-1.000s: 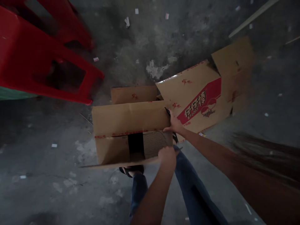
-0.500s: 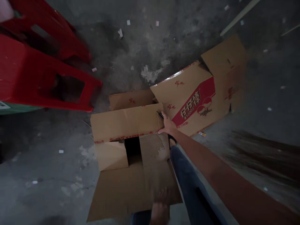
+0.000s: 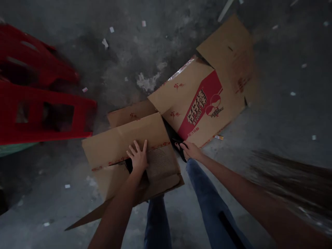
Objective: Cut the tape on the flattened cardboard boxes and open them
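Observation:
An open cardboard box [image 3: 129, 133] stands on the floor before me, its flaps folded outward. My left hand [image 3: 138, 159] lies with fingers spread on its top, across the flap's red-printed edge and over the dark gap. To the right of the box, my right hand [image 3: 192, 150] is closed around a small dark tool [image 3: 177, 140] with a thin tip; its exact kind is too dim to tell. That hand is beside my sandalled foot, close to a second carton [image 3: 168, 100] with a red label and printed lettering.
Red plastic stools [image 3: 84, 117] are at the left, with something green [image 3: 18, 148] below them. Bristles like a broom's [image 3: 293, 183] show at the right. Small paper scraps [image 3: 111, 29] dot the concrete floor [image 3: 280, 121]. My jeans-clad legs [image 3: 158, 224] are close behind the box.
My left hand has moved up from the near flap onto the box top. The near flap has swung to the lower left. My right hand has come off the box edge to its right side.

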The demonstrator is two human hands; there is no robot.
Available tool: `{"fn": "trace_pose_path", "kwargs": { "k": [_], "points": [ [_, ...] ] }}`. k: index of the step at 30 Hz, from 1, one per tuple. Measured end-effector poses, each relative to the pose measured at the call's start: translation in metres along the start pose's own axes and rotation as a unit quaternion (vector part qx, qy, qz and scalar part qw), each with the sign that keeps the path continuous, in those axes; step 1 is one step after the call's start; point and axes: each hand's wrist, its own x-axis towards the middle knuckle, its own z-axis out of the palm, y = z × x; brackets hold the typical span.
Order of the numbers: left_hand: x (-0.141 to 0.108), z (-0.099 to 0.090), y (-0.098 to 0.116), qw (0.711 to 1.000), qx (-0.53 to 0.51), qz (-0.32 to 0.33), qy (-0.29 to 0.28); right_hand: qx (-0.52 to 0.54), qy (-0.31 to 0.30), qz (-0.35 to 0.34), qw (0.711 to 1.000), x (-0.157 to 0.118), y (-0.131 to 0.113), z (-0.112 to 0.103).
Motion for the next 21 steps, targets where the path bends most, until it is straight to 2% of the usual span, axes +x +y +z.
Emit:
{"fn": "trace_pose_path", "kwargs": {
  "k": [2,7,12,16,21],
  "points": [
    [0.004,0.004,-0.003,1.000,0.022,-0.004,-0.006,-0.016,0.001,-0.005,1.000,0.012,-0.005,0.000],
    [0.000,0.012,-0.031,0.991,0.092,0.032,0.094,-0.068,-0.008,-0.016,0.998,0.042,-0.012,-0.004],
    [0.004,0.025,-0.051,0.984,0.104,-0.027,0.140,-0.118,-0.014,-0.042,0.992,0.046,-0.012,-0.010],
    [0.011,0.025,-0.054,0.983,0.103,-0.035,0.148,-0.163,-0.017,-0.061,0.985,0.044,-0.015,-0.015],
    [0.011,0.015,-0.058,0.988,0.099,-0.015,0.118,-0.197,-0.030,-0.079,0.977,0.045,-0.015,-0.013]
  ]
}}
